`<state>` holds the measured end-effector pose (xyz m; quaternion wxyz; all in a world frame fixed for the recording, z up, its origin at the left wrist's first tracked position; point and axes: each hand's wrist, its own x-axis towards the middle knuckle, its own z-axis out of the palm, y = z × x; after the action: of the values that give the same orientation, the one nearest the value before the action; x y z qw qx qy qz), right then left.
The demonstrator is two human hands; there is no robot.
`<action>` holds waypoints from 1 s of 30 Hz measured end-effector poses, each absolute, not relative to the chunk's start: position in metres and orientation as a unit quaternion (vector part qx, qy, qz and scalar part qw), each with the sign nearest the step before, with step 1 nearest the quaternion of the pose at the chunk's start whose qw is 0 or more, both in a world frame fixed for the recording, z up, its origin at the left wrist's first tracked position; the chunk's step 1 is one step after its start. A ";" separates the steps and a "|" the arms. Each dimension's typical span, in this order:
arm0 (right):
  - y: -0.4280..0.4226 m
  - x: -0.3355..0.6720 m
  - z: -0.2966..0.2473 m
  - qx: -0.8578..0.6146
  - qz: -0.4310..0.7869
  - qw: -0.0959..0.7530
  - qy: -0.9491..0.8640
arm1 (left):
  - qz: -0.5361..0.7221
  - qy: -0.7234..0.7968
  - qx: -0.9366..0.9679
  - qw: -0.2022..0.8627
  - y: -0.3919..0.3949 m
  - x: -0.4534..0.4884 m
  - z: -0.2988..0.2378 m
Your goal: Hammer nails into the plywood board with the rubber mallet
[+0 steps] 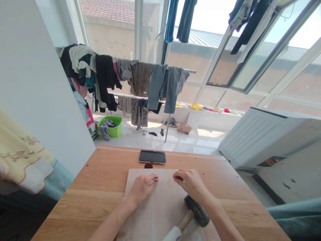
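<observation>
Laundry (141,78) was hung beyond the desk (77,197), where a board (150,209) was laid, seemingly for protection, with a hammer (197,211) within reach, and over the board a thin piece (153,181) was pinched by the left hand (142,187), a dark piece (179,178) by the closely curled right hand (192,181).

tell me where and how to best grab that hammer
Probably best by the pale grip on the handle, coming from the person's side. The hammer lies on the board with its bulky dark head farther away, close by the right forearm, while its handle slants back toward the person.
</observation>
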<state>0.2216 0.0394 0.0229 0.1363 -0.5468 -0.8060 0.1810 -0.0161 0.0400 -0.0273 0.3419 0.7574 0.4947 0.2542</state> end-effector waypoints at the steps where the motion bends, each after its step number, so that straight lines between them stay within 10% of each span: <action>1: 0.039 0.217 0.024 -0.545 0.184 0.136 -0.806 | 0.251 0.492 0.761 0.342 0.041 -0.014 -0.028; 20: 0.001 0.218 0.046 -0.521 0.336 0.176 -0.764 | 0.244 0.428 0.802 0.339 0.009 -0.057 0.000; 30: -0.099 0.355 -0.058 -0.759 0.067 0.266 -0.590 | 0.291 0.557 0.773 0.091 -0.084 -0.154 -0.057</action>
<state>0.3546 -0.0989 -0.0580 0.2663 -0.7595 -0.5897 0.0673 -0.1542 -0.0839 -0.0567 0.0911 0.7725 0.5569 0.2912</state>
